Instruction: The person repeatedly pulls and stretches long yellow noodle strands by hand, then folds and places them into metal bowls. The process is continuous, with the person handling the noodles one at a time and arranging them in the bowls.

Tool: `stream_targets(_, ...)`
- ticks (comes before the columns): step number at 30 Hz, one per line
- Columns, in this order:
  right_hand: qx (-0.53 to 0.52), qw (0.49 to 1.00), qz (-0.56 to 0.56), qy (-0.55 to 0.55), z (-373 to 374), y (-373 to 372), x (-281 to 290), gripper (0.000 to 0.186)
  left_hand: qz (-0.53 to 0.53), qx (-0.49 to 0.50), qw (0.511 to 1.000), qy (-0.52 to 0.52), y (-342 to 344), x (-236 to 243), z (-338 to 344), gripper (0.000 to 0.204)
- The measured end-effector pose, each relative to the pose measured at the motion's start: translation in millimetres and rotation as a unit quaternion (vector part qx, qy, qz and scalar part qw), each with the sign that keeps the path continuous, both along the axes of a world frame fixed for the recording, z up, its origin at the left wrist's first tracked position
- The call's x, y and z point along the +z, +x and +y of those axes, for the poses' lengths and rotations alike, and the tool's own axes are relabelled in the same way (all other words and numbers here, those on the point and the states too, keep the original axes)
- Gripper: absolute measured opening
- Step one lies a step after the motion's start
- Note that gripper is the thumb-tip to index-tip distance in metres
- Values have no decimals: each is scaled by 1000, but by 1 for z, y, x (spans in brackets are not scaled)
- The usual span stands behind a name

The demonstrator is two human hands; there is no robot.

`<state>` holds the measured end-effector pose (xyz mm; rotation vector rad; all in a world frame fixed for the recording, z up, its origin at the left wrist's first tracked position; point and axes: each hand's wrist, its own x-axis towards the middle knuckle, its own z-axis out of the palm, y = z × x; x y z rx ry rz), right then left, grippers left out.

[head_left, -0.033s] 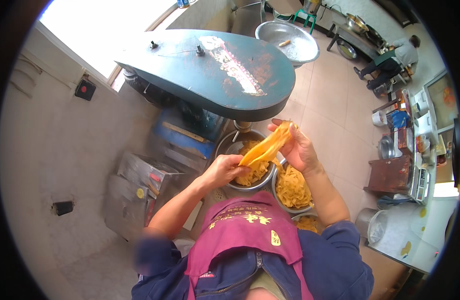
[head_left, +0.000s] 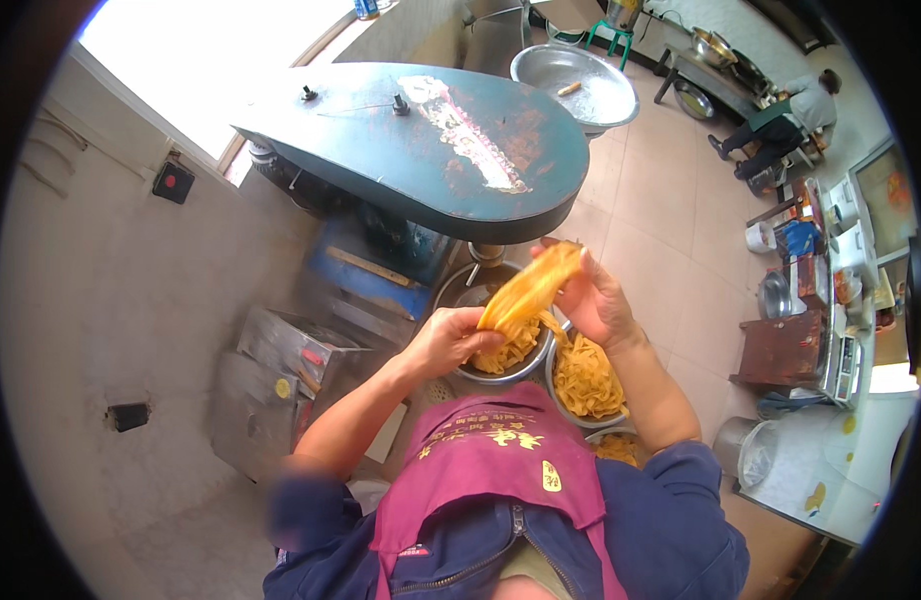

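Note:
Between my two hands, over the metal bowls, stretches a bundle of wide, flat yellow strips [head_left: 533, 290], like broad noodles. My left hand [head_left: 449, 338] is closed on its lower left end, thumb on top. At the upper right end my right hand [head_left: 599, 302] grips it, the fingers partly hidden behind it. A narrow piece hangs from the bundle near the right hand. Below is a metal bowl [head_left: 444, 298] holding more yellow strips [head_left: 521, 350]. To its right, another bowl [head_left: 550, 380] is piled with similar strips [head_left: 588, 375].
A green machine cover [head_left: 411, 150] juts out just beyond my hands, with a shaft [head_left: 486, 255] under it above the first bowl. A third container of strips [head_left: 614, 447] is by my right forearm. A large basin [head_left: 621, 90] stands farther off; a person [head_left: 781, 125] bends at far right.
The bundle has turned slightly and shows a broader, flatter face between my hands. Both hands keep hold of it in nearly the same place.

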<state>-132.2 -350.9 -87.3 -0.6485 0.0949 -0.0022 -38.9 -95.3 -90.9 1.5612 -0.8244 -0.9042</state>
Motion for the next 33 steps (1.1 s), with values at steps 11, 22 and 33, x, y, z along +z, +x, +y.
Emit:
stream_targets(11,35,847,0,-531,58,-48,23,40,41,67,996,-53,-22,52,-30,31)
stream_targets(22,88,778,52,-620,48,-59,-47,29,95,-32,994,51,-12,-21,-15,32)
stream_targets(33,-176,953,245,0,-113,-198,-150,34,452,240,834,-206,26,-115,153,33)
